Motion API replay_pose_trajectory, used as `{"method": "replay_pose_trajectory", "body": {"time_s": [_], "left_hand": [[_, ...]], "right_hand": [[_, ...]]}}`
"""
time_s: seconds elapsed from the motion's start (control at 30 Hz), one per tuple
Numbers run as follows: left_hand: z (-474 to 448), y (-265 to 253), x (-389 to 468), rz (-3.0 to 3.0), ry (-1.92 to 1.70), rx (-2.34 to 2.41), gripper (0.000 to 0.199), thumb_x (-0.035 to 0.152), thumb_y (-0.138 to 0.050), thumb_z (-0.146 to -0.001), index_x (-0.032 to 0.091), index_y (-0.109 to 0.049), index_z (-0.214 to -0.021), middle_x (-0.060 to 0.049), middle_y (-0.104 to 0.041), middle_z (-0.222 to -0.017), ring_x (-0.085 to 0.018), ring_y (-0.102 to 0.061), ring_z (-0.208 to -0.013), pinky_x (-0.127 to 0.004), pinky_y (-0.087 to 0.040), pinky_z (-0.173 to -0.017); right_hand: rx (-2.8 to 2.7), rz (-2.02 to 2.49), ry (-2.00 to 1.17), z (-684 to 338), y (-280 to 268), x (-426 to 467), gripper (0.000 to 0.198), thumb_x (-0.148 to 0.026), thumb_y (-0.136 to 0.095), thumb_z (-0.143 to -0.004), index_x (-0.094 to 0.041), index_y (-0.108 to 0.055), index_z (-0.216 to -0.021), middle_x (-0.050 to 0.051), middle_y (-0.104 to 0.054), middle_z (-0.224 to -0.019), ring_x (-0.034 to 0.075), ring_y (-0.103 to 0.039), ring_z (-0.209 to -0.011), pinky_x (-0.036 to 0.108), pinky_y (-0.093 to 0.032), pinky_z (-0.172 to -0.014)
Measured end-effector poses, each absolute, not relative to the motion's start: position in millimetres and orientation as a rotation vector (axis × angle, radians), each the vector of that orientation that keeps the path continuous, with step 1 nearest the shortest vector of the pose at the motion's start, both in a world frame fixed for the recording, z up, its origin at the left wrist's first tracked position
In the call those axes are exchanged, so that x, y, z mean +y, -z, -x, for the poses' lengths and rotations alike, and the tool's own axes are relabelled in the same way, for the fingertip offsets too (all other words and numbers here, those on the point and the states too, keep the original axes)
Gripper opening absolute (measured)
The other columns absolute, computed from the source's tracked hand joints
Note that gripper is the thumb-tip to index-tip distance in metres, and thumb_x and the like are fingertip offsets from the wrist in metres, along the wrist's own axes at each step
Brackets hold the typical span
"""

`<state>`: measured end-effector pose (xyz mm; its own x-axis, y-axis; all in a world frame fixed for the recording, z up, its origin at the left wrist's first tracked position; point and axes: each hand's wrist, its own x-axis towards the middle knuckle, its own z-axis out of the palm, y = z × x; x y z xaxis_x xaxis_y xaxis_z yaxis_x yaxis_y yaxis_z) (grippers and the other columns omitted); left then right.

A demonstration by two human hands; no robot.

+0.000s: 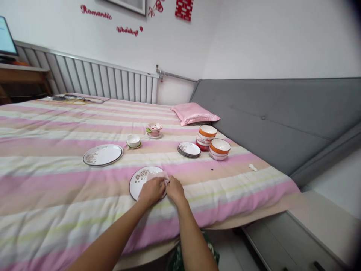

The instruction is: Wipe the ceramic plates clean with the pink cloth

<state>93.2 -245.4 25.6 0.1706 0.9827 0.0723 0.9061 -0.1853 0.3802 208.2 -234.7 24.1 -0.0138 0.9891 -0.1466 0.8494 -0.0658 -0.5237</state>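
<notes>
A round white plate (138, 182) with a dark rim and brown flower print lies on the striped bedspread in front of me. My left hand (153, 191) is over the plate's right half, its fingers closed on a thin pale pink cloth (158, 175) pressed against the surface. At the plate's right rim, my right hand (175, 189) is closed, its fingertips against the bunched edge of the cloth. The rim under those fingers is hidden. To the left lie larger oval plates (108, 153), one on another.
Small plates (189, 148) are stacked near orange-rimmed bowls (220, 146) and a taller bowl stack (208, 131). Small dishes (133, 141) and a pink cup-like stack (154, 129) stand farther back. A pink pillow (194, 113) leans by the grey headboard (270, 109); cables (76, 98) lie far left.
</notes>
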Motion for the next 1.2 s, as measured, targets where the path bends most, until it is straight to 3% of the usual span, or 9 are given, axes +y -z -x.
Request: {"method": "replay_pose_trajectory", "body": {"time_s": [0.83,1.2], "left_hand": [[-94.3,-27.3,-247.3,-2.193,-0.461,1.842,0.034,0.027,-0.038,-0.084,0.021,-0.064,-0.105,-0.008,-0.068,-0.107,-0.023,-0.061,-0.097,-0.031,-0.042,-0.079],[-93.9,-26.0,-246.4,-2.172,-0.468,1.839,0.036,0.028,-0.038,-0.084,0.020,-0.062,-0.110,-0.008,-0.066,-0.112,-0.023,-0.060,-0.103,-0.031,-0.042,-0.084]], "right_hand": [[-1.994,1.993,-0.684,-208.8,-27.1,-236.7,0.030,-0.027,-0.044,-0.085,-0.015,-0.053,-0.111,0.012,-0.061,-0.111,0.022,-0.058,-0.103,0.028,-0.041,-0.078],[-1.982,1.996,-0.681,-207.6,-28.3,-237.6,0.029,-0.027,-0.044,-0.085,-0.016,-0.053,-0.111,0.011,-0.062,-0.111,0.022,-0.059,-0.103,0.028,-0.041,-0.078]]}}
